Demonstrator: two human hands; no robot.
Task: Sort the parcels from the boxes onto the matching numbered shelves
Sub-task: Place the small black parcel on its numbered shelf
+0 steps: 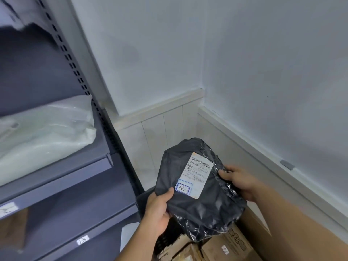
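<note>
Well, at the far left a grey shelf unit [56,178] carries a white plastic parcel [43,132] lying on its upper shelf, and two paper tags sit on the lower shelf edges: a blurred tag [7,209] that cannot be read and a tag marked 13 [82,239]. Further right, the left hand [158,210] grips the lower left edge of a black parcel [199,200], thumb on top. The parcel is held up, clear of the open cardboard box [263,234] below it, with its white label [197,175] facing up and a handwritten 12 in a blue frame. The right hand [239,180] clamps the parcel's right edge, thumb pressed on the crinkled wrap. Brown cartons [231,242] lie inside the box
</note>
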